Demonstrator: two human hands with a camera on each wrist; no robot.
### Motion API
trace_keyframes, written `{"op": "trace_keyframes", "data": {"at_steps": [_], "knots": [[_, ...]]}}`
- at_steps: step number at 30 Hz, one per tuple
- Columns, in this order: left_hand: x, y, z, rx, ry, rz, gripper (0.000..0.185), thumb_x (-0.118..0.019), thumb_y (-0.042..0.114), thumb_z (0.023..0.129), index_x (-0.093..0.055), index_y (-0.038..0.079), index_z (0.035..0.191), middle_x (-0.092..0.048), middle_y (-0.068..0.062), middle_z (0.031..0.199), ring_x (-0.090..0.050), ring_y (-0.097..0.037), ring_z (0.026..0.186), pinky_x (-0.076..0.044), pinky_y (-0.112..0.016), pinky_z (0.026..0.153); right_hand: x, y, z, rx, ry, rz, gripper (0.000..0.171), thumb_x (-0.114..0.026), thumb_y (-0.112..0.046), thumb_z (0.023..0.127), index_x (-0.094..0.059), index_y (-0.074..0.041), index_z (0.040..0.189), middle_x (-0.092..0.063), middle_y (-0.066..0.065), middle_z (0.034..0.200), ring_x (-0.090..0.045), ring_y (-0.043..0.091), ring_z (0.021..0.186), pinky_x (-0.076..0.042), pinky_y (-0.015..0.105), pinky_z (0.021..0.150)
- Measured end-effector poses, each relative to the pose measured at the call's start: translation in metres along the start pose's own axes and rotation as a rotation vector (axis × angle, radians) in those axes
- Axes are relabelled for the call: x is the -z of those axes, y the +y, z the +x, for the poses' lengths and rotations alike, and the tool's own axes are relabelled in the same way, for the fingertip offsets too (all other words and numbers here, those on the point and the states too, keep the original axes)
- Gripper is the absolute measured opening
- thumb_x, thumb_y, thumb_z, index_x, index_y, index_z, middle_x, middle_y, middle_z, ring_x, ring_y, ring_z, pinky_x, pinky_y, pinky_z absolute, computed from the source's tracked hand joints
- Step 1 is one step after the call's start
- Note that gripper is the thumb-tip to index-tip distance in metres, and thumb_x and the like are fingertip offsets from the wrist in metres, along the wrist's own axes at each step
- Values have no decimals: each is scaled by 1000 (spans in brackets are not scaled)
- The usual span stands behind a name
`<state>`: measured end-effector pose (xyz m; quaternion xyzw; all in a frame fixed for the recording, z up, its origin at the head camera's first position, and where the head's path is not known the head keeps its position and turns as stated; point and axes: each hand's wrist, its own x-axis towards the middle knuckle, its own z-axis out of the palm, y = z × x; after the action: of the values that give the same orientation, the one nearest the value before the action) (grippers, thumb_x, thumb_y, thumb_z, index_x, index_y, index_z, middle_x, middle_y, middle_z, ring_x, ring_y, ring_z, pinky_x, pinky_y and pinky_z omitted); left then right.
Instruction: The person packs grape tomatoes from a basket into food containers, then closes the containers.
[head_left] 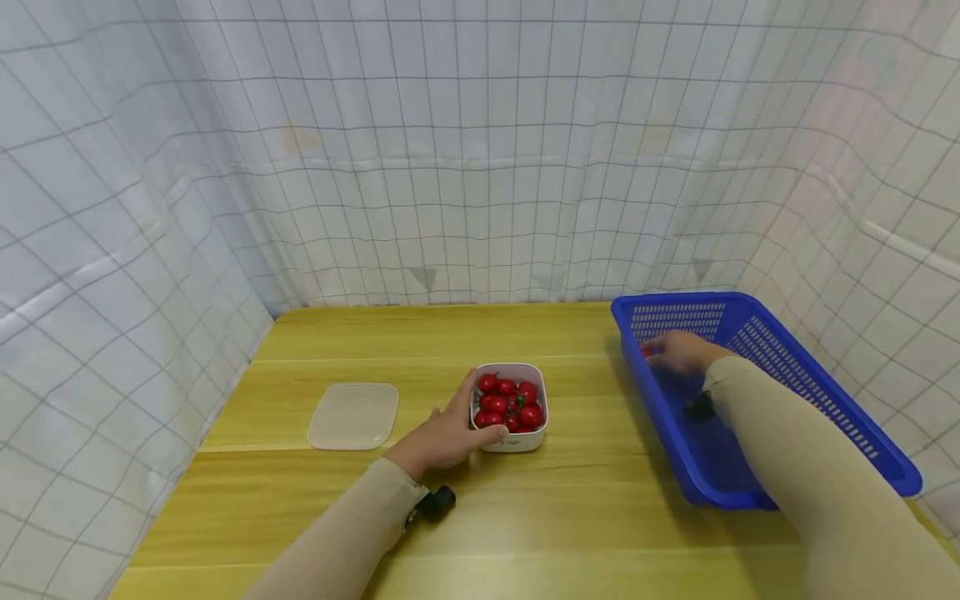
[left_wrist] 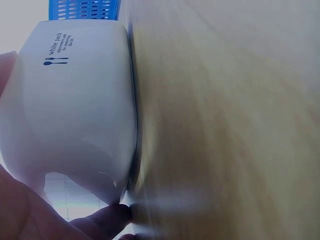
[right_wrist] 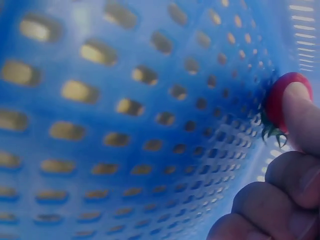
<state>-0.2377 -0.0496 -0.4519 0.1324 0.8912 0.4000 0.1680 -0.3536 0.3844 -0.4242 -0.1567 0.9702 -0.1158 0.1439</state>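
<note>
My left hand (head_left: pixel 447 435) holds a small white plastic container (head_left: pixel 513 443), thumb at its near side and fingers along its left side. Several red cherry tomatoes (head_left: pixel 530 416) fill that container, a bit of green stem among them. Printed words and a small spoon-and-fork mark show on its wall (left_wrist: pixel 75 100) in the left wrist view. Inside the blue basket (head_left: pixel 667 442), at its far left part, my right hand (head_left: pixel 681 352) pinches one cherry tomato (right_wrist: pixel 276 100) with green leaves on it. The tomato is close to the slotted basket wall (right_wrist: pixel 100 120); whether they touch I cannot tell.
A flat whitish lid (head_left: pixel 354 417) lies on the wooden table (head_left: pixel 570 517), left of the container. The basket stands at the table's right side with raised walls. White checked curtains (head_left: pixel 480 167) surround the back and both sides.
</note>
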Motion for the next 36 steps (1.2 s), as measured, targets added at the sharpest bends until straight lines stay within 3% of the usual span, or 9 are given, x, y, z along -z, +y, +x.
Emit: {"op": "trace_keyframes", "data": {"at_steps": [7,12,17,22,26,28,30,32,36], "knots": [[-2,-2,-1,4,-5,-9,113,-69,60,94,4,23,171,-14,-13,177,-26,-49,158,0,-66,131,3,-5,-2,28,-20,-59,43,-65,-19,102,-65,5,137,-68,28,134,-61,51,128,-48,63,108],[-2,-5,0,15,-1,0,113,-68,61,94,4,23,171,-15,-13,177,-27,-49,158,0,-66,131,14,-3,-8,64,-18,-48,36,-66,-20,102,-70,0,132,-75,21,122,-70,37,110,-56,55,94],[-1,-4,1,14,1,4,113,-69,61,94,5,23,171,-16,-13,177,-29,-47,158,1,-67,130,39,-4,-23,33,75,5,39,-64,-22,105,-67,3,135,-74,23,120,-69,36,104,-54,55,90],[1,-2,2,7,3,10,113,-69,59,94,5,23,171,-15,-12,177,-27,-45,159,1,-67,130,70,-18,-35,21,176,17,40,-61,-26,107,-66,1,137,-75,10,91,-58,24,75,-48,44,72],[2,-1,5,7,5,12,113,-69,59,94,5,23,171,-15,-12,177,-25,-45,160,1,-66,131,89,-44,-38,46,239,8,38,-60,-28,108,-66,-5,137,-71,0,81,-54,19,73,-46,40,72],[2,-1,5,9,3,13,113,-69,59,94,6,23,171,-14,-12,177,-24,-44,160,1,-65,131,91,-62,-37,45,234,34,42,-59,-29,108,-63,-6,143,-67,-1,75,-48,17,65,-43,38,64],[1,-2,5,12,0,15,113,-69,59,94,6,23,171,-14,-12,177,-23,-44,161,1,-65,131,90,-84,-33,63,211,52,44,-59,-29,108,-61,-6,146,-68,0,74,-45,15,60,-40,33,60],[1,-2,4,11,-3,15,114,-69,59,94,7,23,171,-14,-12,177,-23,-44,161,1,-65,131,85,-106,-28,81,185,76,44,-60,-27,108,-60,-6,147,-58,-2,62,-38,13,52,-34,30,53],[1,-2,3,6,-7,15,114,-69,59,94,7,23,171,-14,-13,177,-22,-43,161,1,-65,131,70,-150,-15,165,139,70,39,-63,-25,106,-65,-8,142,-44,-7,57,-37,10,51,-32,26,53]]}}
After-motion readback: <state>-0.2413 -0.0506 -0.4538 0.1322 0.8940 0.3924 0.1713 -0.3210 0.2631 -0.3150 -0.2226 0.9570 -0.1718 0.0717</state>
